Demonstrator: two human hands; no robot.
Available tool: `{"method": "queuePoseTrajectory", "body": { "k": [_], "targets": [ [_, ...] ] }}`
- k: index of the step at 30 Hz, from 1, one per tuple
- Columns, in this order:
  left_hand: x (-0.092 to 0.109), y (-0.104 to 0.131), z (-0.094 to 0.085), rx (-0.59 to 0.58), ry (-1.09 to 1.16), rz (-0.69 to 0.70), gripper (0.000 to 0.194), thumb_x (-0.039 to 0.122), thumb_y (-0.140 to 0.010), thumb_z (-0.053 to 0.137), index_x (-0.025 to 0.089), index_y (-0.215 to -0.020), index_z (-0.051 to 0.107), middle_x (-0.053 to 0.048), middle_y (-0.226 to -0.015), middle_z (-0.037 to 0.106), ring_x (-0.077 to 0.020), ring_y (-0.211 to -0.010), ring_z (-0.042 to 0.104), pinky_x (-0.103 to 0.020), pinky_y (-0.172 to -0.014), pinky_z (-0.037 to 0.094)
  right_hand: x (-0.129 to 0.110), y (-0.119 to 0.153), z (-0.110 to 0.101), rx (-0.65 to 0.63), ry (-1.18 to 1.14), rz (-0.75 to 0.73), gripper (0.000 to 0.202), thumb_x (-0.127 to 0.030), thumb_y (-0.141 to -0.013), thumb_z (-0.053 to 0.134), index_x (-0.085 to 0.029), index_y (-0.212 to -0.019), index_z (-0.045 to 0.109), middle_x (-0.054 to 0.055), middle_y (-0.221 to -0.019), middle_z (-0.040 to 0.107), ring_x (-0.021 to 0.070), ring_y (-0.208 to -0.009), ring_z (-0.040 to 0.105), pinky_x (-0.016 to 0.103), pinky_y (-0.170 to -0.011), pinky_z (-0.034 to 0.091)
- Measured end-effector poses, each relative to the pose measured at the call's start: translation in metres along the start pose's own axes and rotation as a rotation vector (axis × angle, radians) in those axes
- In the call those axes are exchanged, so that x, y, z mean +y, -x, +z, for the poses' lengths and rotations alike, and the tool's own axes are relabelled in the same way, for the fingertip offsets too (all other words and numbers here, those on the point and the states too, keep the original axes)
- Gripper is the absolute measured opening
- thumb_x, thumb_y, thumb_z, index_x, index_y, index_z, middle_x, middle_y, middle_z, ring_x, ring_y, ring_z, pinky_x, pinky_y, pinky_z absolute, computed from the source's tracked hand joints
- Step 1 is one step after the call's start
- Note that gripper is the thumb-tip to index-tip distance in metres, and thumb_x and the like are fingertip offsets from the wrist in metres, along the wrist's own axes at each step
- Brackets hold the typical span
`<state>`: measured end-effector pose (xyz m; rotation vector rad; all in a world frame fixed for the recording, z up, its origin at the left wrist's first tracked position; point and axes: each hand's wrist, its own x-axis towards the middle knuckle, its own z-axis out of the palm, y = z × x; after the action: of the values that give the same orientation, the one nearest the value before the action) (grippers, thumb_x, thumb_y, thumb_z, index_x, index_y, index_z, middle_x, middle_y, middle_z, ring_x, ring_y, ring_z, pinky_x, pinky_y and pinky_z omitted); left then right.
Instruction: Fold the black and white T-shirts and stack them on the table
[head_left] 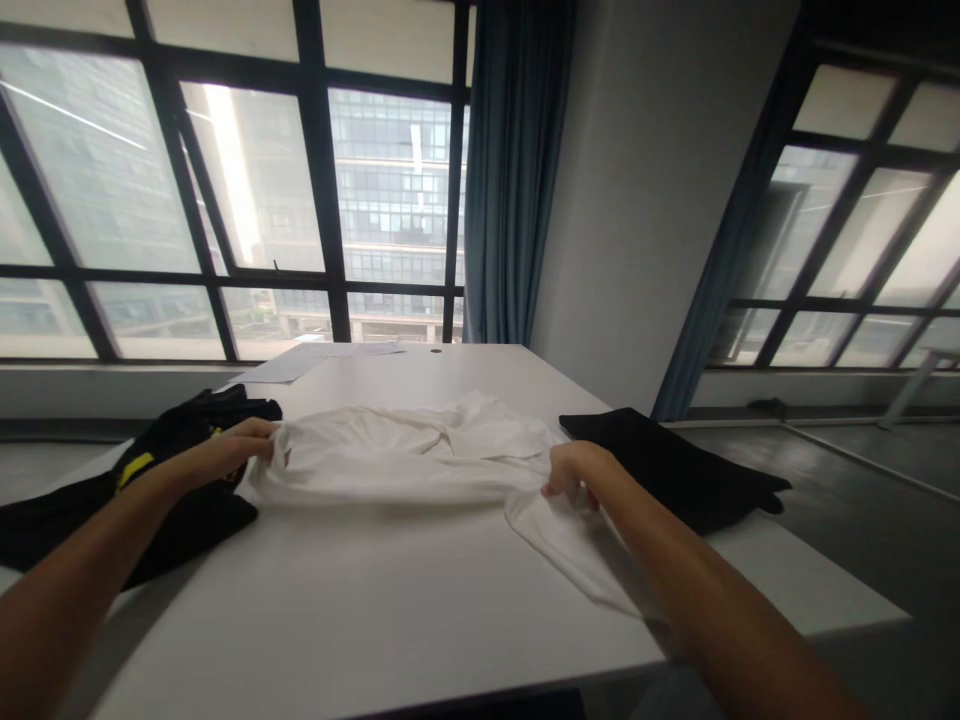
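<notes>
**Windowed room, table (337,620): white cloth (397,470) gripped at both ends**

Windows (390,190) and curtain (510,180) behind; papers (289,365) at the table's far end. White cloth lies mid-table, between the hands. Left hand (240,445) closed on its left end; right hand (574,472) pinching the right end, thumb side partly blurred. One flap trails under the right forearm toward the near edge.

Progress: looks partway. Cloth is stretched out sideways, but creased and bunched in the middle, flap loose; not flat or neat yet. Black cloth (660,465) at right lies fairly flat, apart from both hands. Black garment (202,530) at left, yellow-marked, is rumpled, partly behind the left arm.
</notes>
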<state>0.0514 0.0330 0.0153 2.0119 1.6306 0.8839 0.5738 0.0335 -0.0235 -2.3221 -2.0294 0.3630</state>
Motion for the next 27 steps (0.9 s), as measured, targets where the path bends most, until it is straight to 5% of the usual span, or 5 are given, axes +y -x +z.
{"method": "queuePoseTrajectory", "body": {
  "k": [3, 6, 9, 17, 27],
  "targets": [
    [0.003, 0.019, -0.018, -0.254, 0.037, -0.18, 0.058, 0.071, -0.069, 0.038, 0.022, -0.066, 0.069, -0.009, -0.075, 0.069, -0.0279, -0.081, 0.065, -0.036, -0.076, 0.052, -0.013, 0.005, -0.016, -0.345, 0.076, 0.068, 0.042, -0.046, -0.066, 0.077, -0.014, -0.092, 0.075, 0.015, -0.081, 0.074, 0.0313, -0.077, 0.072, 0.042, -0.073, 0.055],
    [0.015, 0.01, -0.02, -0.573, -0.009, -0.2, 0.072, 0.079, -0.071, 0.033, 0.022, -0.089, 0.073, -0.01, -0.08, 0.073, -0.0283, -0.076, 0.068, -0.038, -0.075, 0.054, -0.034, 0.002, -0.025, -0.086, 0.191, -0.103, 0.048, -0.034, -0.069, 0.075, -0.02, -0.115, 0.069, 0.013, -0.1, 0.074, 0.0291, -0.088, 0.071, 0.04, -0.081, 0.053],
    [0.02, -0.017, 0.004, -0.494, -0.245, 0.009, 0.078, 0.08, -0.074, 0.03, 0.017, -0.097, 0.07, -0.013, -0.095, 0.074, -0.0288, -0.086, 0.068, -0.038, -0.084, 0.052, -0.05, -0.013, -0.022, 0.08, 0.309, -0.218, 0.047, -0.027, -0.066, 0.077, -0.025, -0.113, 0.069, 0.01, -0.117, 0.069, 0.0304, -0.108, 0.065, 0.039, -0.091, 0.049],
    [-0.014, -0.075, 0.065, -0.461, -0.726, 0.099, 0.075, 0.065, -0.084, 0.034, 0.014, -0.138, 0.052, -0.017, -0.148, 0.045, -0.0348, -0.132, 0.046, -0.046, -0.108, 0.036, -0.056, -0.08, -0.051, -0.3, -0.028, -0.005, 0.003, -0.007, -0.067, 0.067, -0.008, -0.069, 0.069, 0.012, -0.063, 0.07, 0.0271, -0.066, 0.069, 0.038, -0.067, 0.056],
    [-0.072, -0.126, 0.078, -0.374, -0.723, 0.026, 0.077, 0.065, -0.085, 0.037, 0.013, -0.139, 0.052, -0.019, -0.149, 0.043, -0.0341, -0.138, 0.039, -0.046, -0.109, 0.034, -0.116, -0.181, -0.085, 0.475, -0.485, -0.293, 0.054, -0.031, -0.1, 0.031, -0.014, -0.15, 0.022, 0.014, -0.158, 0.028, 0.0156, -0.141, 0.033, 0.03, -0.112, 0.031]
  ]
}}
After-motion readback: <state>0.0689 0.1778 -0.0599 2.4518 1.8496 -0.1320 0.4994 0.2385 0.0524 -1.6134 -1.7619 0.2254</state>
